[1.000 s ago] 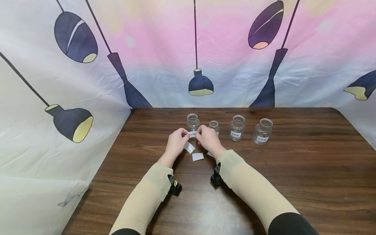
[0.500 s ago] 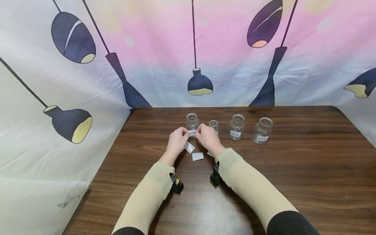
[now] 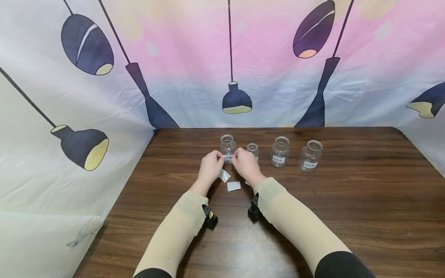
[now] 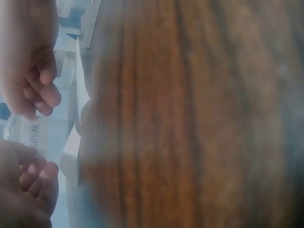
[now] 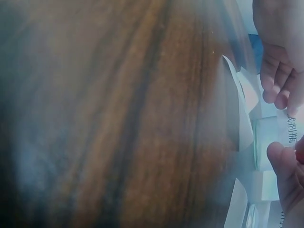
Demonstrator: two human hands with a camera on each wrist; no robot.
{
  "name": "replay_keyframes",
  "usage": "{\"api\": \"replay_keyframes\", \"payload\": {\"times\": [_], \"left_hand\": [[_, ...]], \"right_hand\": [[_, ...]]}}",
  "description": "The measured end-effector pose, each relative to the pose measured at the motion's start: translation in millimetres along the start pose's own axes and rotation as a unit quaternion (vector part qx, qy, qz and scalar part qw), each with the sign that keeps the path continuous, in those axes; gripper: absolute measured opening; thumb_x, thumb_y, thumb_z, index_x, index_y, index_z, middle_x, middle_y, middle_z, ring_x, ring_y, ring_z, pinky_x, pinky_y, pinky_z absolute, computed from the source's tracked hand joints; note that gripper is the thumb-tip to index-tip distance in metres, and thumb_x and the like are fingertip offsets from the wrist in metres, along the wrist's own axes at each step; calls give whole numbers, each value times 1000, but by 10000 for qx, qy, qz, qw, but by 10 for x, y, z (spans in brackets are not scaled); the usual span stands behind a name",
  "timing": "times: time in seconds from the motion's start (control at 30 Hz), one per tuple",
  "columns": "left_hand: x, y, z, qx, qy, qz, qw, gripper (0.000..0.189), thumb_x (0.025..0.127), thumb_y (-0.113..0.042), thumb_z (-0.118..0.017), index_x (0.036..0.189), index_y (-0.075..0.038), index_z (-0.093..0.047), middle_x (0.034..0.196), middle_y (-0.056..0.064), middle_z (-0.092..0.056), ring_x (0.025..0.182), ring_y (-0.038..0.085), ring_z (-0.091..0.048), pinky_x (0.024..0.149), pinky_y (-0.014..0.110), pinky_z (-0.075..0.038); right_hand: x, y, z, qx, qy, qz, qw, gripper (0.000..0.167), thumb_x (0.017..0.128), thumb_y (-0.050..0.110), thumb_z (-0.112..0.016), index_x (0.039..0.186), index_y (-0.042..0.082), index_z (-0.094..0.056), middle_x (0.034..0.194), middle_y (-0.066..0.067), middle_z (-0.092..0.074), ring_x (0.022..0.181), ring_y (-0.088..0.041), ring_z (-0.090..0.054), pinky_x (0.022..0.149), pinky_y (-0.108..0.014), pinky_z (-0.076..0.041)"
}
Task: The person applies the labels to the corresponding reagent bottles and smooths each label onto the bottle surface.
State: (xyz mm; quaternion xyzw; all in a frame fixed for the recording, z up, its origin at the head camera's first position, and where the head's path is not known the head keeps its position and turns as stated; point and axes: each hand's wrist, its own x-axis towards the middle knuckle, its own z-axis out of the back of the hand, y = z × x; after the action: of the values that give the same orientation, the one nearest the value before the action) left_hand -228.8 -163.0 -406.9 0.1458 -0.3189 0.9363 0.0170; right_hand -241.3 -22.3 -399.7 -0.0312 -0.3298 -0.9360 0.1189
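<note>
A white printed label [image 3: 228, 157] is stretched between both hands in front of the leftmost clear glass jar [image 3: 227, 145]. My left hand [image 3: 209, 169] pinches its left end, while my right hand [image 3: 247, 165] pinches the right end. Printed characters on the label [image 5: 290, 130] show in the right wrist view between the fingertips. The jar stands upright behind it; whether the label touches the glass I cannot tell. Just behind my right hand is a smaller glass jar [image 3: 252, 147], partly hidden.
Further right stand two glass jars [image 3: 280, 148] [image 3: 311, 152], each with a white label. Small white paper pieces [image 3: 234, 186] [image 3: 224, 176] lie on the brown wooden table [image 3: 365, 200] near the wrists. A printed cloth [image 3: 194, 69] hangs behind the table.
Both hands keep their hold on the label at nearly the same spot before the jar. The view has shifted slightly; jars and papers stay put.
</note>
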Motion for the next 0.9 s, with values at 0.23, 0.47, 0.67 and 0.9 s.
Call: {"api": "replay_keyframes", "payload": {"times": [0.23,0.47,0.67,0.9], "left_hand": [[-8,-6,-3,-119,60,138,9998,10,89,-15,-61,85,-5,-63,78,6,-64,73,22,-58,67,35,-48],[-25,26,3,-406,69,345,9986,15,86,-14,-65,96,-4,-61,81,5,-63,76,21,-59,70,34,-48],[-51,21,41,-867,179,529,9947,40,85,-20,-68,118,-3,-53,90,8,-63,82,21,-62,71,35,-50],[-29,59,89,-987,319,531,9932,60,85,-23,-69,136,-6,-42,120,13,-59,94,24,-63,77,38,-51]], "right_hand": [[-6,-15,-11,112,21,-63,9999,10,93,16,-48,89,9,-55,63,1,-56,58,-13,-54,57,-29,-44],[-18,-49,-19,301,122,50,9995,10,93,16,-50,93,8,-55,66,0,-58,56,-12,-55,53,-27,-44],[-46,-44,-19,384,8,25,9993,24,92,17,-55,110,4,-48,71,-2,-57,55,-13,-55,51,-28,-44],[-62,2,-26,422,-80,8,9991,59,89,20,-60,135,-1,-29,65,-4,-58,48,-14,-54,46,-29,-43]]}}
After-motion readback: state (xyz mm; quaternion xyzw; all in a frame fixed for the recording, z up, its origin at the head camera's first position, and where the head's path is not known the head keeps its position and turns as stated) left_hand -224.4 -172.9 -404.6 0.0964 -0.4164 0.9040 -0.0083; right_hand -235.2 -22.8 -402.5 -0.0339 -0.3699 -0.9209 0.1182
